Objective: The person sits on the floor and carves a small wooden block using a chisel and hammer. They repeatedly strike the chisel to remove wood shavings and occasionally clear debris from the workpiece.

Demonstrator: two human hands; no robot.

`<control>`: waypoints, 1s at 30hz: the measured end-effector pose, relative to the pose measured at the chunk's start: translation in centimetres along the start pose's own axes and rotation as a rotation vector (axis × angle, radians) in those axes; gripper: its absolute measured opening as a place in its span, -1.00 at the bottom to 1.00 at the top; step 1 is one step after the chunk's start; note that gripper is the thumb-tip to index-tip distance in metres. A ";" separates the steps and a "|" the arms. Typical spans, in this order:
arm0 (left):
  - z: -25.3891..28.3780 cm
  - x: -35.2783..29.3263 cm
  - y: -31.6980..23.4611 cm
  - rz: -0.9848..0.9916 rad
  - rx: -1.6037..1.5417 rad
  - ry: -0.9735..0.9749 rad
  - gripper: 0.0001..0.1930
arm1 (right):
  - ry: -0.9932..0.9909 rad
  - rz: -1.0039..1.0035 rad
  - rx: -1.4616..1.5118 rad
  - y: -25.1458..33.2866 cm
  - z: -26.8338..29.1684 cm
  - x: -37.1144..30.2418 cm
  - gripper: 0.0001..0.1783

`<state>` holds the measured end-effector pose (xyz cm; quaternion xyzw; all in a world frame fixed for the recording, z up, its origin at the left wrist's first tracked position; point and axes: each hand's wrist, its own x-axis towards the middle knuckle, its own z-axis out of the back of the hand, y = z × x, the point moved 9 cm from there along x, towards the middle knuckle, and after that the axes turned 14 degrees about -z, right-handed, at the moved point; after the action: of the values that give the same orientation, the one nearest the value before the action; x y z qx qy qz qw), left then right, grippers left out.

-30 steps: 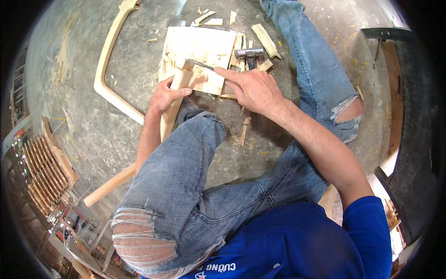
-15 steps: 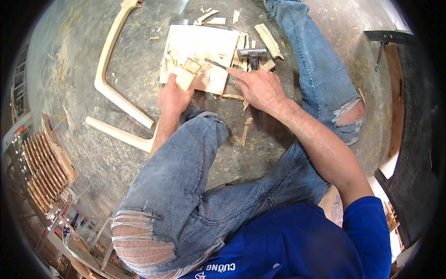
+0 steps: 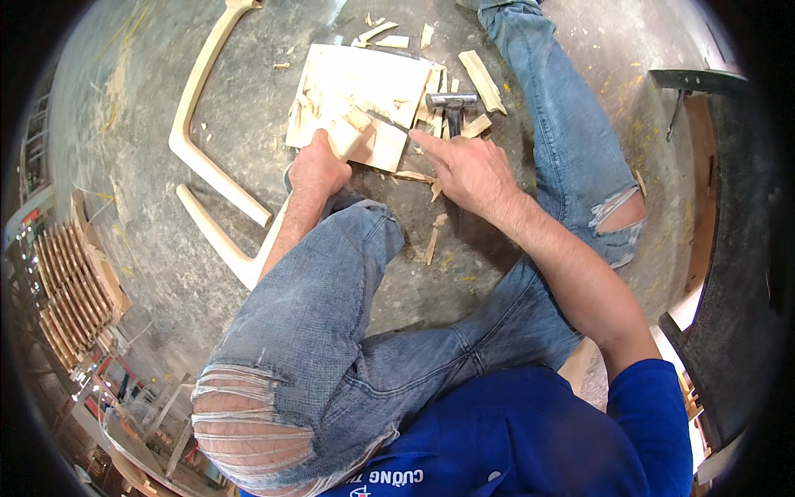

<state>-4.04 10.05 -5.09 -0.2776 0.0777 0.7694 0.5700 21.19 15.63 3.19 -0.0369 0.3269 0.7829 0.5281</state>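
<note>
My left hand is wrapped round a pale wooden chair part, its squared end lying over a light wooden board. What looks like the same part's bent length shows beyond my left forearm. In my right hand is a chisel, its dark blade pointing left over the board, my forefinger stretched along it. The blade's tip is close to the wood's end; contact cannot be made out. Most of the chisel's handle is hidden by my palm. A metal-headed hammer lies just beyond my right hand.
Wood chips and shavings are scattered round the board on the concrete floor. Another bent wooden part lies at the left. My jeans-clad legs frame the work. Stacked curved wooden pieces stand far left; a dark panel rises at the right.
The held wooden part has turned, with its bent length swinging beside my left forearm and its squared end tilting differently. My right hand and the chisel have shifted slightly right and down.
</note>
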 end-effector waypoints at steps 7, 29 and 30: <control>-0.3 0.0 0.1 -0.019 0.000 -0.043 -0.44 | 0.033 0.062 -0.029 0.8 -1.9 -0.2 -0.54; -0.1 -1.0 -2.9 -0.114 0.149 0.163 -0.54 | 0.140 -0.009 -0.141 1.7 -3.0 -0.7 -0.40; -0.3 -1.1 -2.9 -0.112 0.147 0.150 -0.54 | 0.140 -0.012 -0.149 1.9 -2.9 -0.8 -0.39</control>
<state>-1.02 10.01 -4.22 -0.2956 0.1606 0.7056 0.6236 19.13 12.97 2.13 -0.1326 0.3035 0.7974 0.5045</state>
